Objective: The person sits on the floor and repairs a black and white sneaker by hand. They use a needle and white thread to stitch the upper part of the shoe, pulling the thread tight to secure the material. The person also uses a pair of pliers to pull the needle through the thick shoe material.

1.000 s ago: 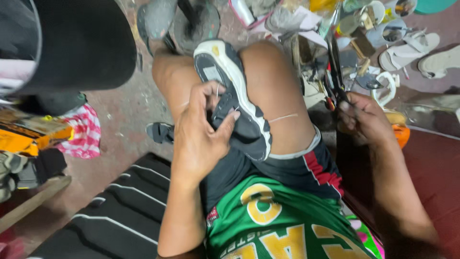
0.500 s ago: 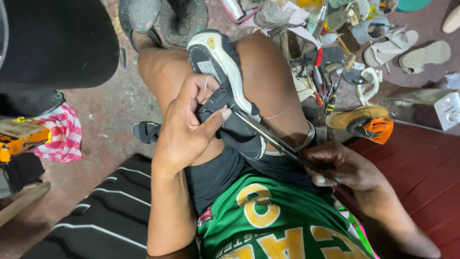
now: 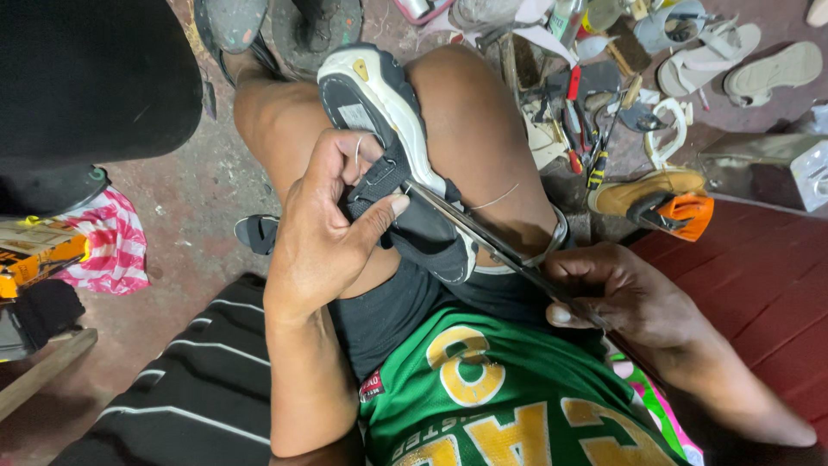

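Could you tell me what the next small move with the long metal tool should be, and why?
Probably ease the long metal tool a little further in along the sole. The right hand grips its handle end, and its tip already meets the black upper of the sneaker beside the left hand's thumb, which pinches the upper there while the shoe rests between the knees.

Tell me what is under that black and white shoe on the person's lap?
The shoe rests between two bare thighs, on black shorts. The left hand grips its black upper; the right hand points long scissors at it. The shoe's inside is hidden.
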